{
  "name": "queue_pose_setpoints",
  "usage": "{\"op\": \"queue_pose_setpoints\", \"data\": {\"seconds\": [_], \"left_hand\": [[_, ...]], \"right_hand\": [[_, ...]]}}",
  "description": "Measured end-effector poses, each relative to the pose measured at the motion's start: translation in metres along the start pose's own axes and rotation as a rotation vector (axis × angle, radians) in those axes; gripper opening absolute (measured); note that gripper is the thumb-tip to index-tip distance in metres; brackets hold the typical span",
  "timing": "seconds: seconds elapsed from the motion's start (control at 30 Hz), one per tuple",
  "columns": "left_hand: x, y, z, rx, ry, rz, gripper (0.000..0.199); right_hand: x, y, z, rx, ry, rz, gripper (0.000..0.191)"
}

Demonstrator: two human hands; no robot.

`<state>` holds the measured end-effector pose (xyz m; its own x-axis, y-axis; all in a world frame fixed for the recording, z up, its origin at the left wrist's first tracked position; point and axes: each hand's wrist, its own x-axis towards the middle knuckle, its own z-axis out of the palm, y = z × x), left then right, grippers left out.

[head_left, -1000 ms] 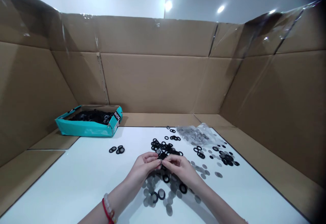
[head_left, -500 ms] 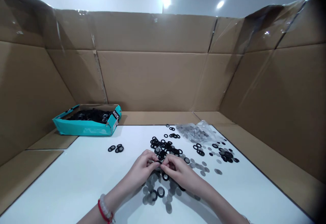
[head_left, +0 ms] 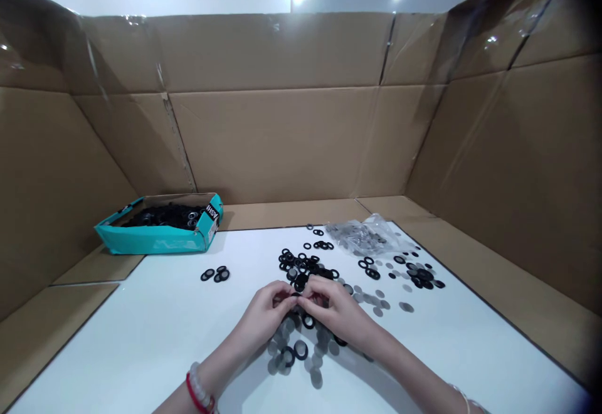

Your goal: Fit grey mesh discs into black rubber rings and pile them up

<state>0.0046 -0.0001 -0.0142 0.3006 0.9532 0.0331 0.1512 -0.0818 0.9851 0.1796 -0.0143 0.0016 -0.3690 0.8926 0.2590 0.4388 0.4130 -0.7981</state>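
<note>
Read clock positions from your fingertips, with 12 straight ahead. The teal box point(head_left: 155, 241), loaded with black parts, stands at 10 o'clock; a small ring group point(head_left: 221, 274) lies nearer, between 9 and 10. The ring pile point(head_left: 303, 265) sits just beyond your fingers at 12. The clear plastic bag point(head_left: 357, 236) lies at 1, and a cluster of dark parts point(head_left: 423, 276) at 2. Grey discs point(head_left: 316, 378) are scattered toward 6.

Your left hand point(head_left: 270, 307) and right hand point(head_left: 332, 307) meet at the fingertips, both pinching a black ring point(head_left: 295, 295), partly hidden by the fingers.

The white worktop point(head_left: 141, 326) extends toward 8; its right edge runs from 1 to 4. A cardboard wall point(head_left: 282, 144) rises at 12.
</note>
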Motion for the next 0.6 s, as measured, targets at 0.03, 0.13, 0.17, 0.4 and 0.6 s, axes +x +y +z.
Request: {"op": "queue_pose_setpoints", "data": {"seconds": [0.03,0.13,0.17,0.4,0.6], "left_hand": [[0.0,0.0,0.0,0.016,0.003,-0.003,0.011],[0.001,0.003,0.001,-0.035,0.017,-0.027,0.016],[0.0,0.004,0.002,-0.08,0.019,-0.041,0.019],[-0.004,0.009,0.003,-0.243,-0.042,-0.071,0.025],[0.001,0.007,-0.007,0.038,-0.035,0.048,0.013]], "right_hand": [[0.0,0.0,0.0,0.008,0.012,-0.008,0.021],[-0.001,-0.001,-0.001,0.012,0.026,-0.017,0.022],[0.0,-0.001,-0.001,0.008,0.018,-0.013,0.021],[0.001,0.001,0.001,-0.003,0.014,0.011,0.017],[-0.002,0.0,0.002,0.021,-0.023,0.016,0.021]]}}
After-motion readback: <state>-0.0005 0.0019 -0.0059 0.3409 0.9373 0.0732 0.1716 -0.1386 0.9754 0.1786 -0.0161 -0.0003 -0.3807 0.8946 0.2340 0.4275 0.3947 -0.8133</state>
